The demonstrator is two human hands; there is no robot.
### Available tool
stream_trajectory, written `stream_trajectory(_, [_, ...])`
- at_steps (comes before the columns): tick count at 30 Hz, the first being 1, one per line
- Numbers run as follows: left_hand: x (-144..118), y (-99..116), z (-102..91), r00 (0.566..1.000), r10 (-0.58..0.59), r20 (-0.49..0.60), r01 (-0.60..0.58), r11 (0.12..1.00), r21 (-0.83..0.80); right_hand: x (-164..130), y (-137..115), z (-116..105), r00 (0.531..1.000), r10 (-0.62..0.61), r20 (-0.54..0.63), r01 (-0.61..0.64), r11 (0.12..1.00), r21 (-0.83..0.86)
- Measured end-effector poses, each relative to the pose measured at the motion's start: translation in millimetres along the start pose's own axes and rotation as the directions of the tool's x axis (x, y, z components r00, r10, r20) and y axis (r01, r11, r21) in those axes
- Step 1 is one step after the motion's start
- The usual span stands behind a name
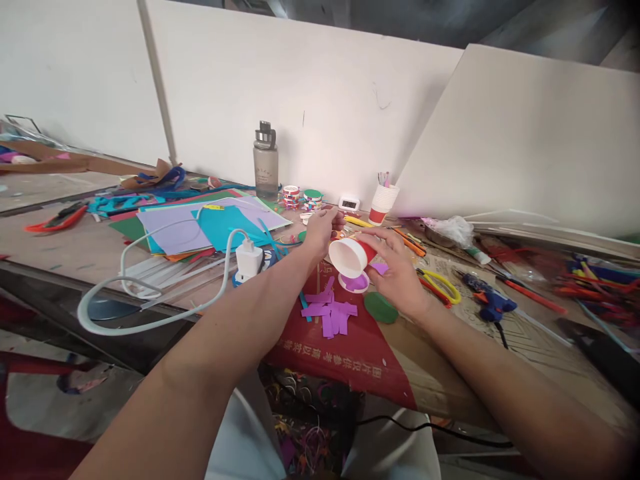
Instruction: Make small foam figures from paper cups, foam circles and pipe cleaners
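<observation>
My right hand (397,267) grips a red paper cup (351,256) lying on its side, its white inside facing me. A purple paper scrap (380,268) shows against my right fingers. Just under the cup sits a small white ring with a purple disc (355,283). My left hand (320,230) reaches past the cup's far side with fingers curled; whether it holds anything is hidden. Purple paper strips (331,312) lie on red printed cardboard (350,353) in front of the cup. A green paper disc (381,307) lies to their right.
White charger (249,260) with cable and coloured paper sheets (200,227) lie left. A water bottle (265,163), tape rolls (291,197) and a cup of pens (384,200) stand behind. Yellow-handled scissors (443,285) and a blue glue gun (490,303) lie right. White boards wall the back.
</observation>
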State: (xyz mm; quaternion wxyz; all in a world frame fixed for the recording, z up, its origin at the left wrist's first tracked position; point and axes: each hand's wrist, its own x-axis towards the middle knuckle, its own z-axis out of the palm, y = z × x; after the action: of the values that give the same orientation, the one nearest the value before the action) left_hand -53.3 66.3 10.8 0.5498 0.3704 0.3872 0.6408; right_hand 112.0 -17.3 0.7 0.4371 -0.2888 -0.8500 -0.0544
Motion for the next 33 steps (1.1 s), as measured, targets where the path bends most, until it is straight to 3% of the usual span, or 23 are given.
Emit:
stream_trajectory(5, [1,-5,0.3,0.999,0.037,0.035,-0.036,0.999,-0.023,1,6,-1,0.989,0.142,0.03,-0.145,0.979,0.145])
stream_trajectory(9, [2,-5,0.1,0.998,0.047,0.032,-0.047,0.999,-0.025,-1,7,1,0.993,0.114,0.012,-0.114,0.986,0.122])
stream_trajectory(11, [2,-4,-0.1,0.999,0.029,0.022,-0.029,1.0,-0.002,-4,4,3,1.0,0.013,0.015,-0.013,1.0,0.014])
stream_trajectory(13, [3,-3,-0.6,1.0,0.017,0.015,-0.017,1.0,0.008,-6,-1,6,0.979,-0.165,0.124,0.179,0.978,-0.109])
stream_trajectory(16, [2,0,-2.0,1.0,0.02,-0.006,-0.02,1.0,-0.008,-7,-11,7,0.851,-0.387,0.354,0.472,0.859,-0.196])
stream_trajectory(18, [0,2,-2.9,1.0,0.021,-0.015,-0.021,1.0,-0.011,-7,-16,6,0.825,-0.432,0.363,0.534,0.808,-0.251])
stream_trajectory(27, [-3,2,-2.6,0.999,0.024,0.021,-0.024,1.0,0.017,-10,-14,3,0.916,-0.361,0.173,0.398,0.87,-0.29])
stream_trajectory(31, [-1,0,-2.3,1.0,0.017,0.008,-0.017,0.999,0.039,-13,-12,6,0.891,-0.41,0.195,0.452,0.84,-0.299])
stream_trajectory(33, [0,0,-2.9,1.0,0.018,0.015,-0.019,0.999,0.04,-13,-12,6,0.91,-0.38,0.166,0.413,0.861,-0.297])
